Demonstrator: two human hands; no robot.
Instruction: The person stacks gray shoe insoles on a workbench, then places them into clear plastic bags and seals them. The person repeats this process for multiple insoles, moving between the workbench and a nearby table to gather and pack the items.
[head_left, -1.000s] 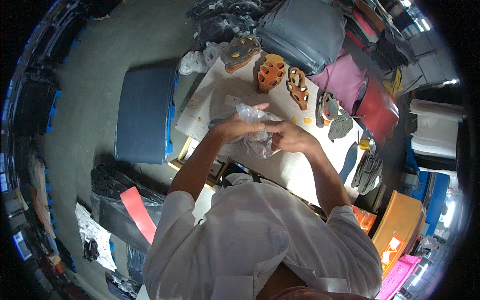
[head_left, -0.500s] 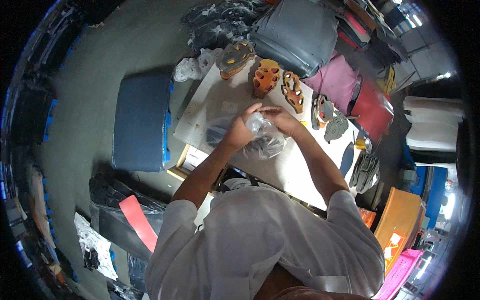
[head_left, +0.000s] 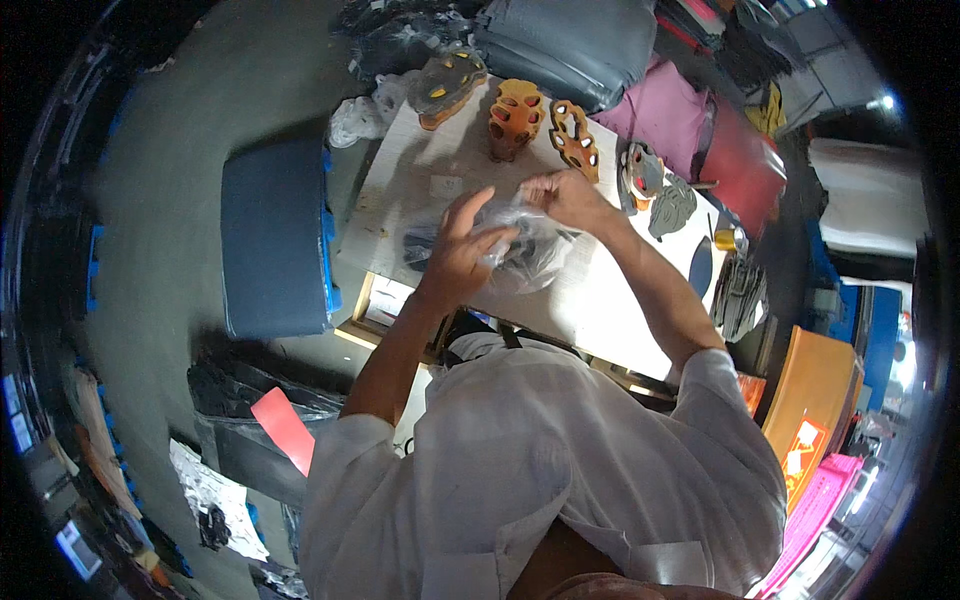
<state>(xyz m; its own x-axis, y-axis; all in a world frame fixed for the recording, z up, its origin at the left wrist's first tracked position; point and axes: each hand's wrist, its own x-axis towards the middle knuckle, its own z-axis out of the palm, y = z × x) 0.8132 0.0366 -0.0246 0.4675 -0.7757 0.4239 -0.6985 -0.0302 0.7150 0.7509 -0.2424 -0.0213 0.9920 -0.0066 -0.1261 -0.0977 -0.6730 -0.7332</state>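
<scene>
Clear plastic bag (head_left: pixel 535 265), crumpled, lies on the pale table (head_left: pixel 600 315) near its front edge, between the two hands. At its left side the left hand (head_left: pixel 463 258) has thumb and fingers parted, touching the film; the right hand (head_left: pixel 572 200) is curled narrow at the upper edge, though I cannot tell whether film is pinched there. A dark item (head_left: pixel 418 240) pokes out left of the left hand, which partly hides it. Beyond the hands stand orange perforated blocks (head_left: pixel 510 145), the nearest things past the bag. Rightward, past the right forearm, come a grey ridged pile (head_left: pixel 673 208), a dark oval piece (head_left: pixel 701 265), a gold can (head_left: pixel 728 240) and a stack of dark pieces (head_left: pixel 738 300). Magenta sheeting (head_left: pixel 660 115) and red sheeting (head_left: pixel 745 165) crowd the far right corner; a large dark grey stack (head_left: pixel 565 45) borders the far edge.
</scene>
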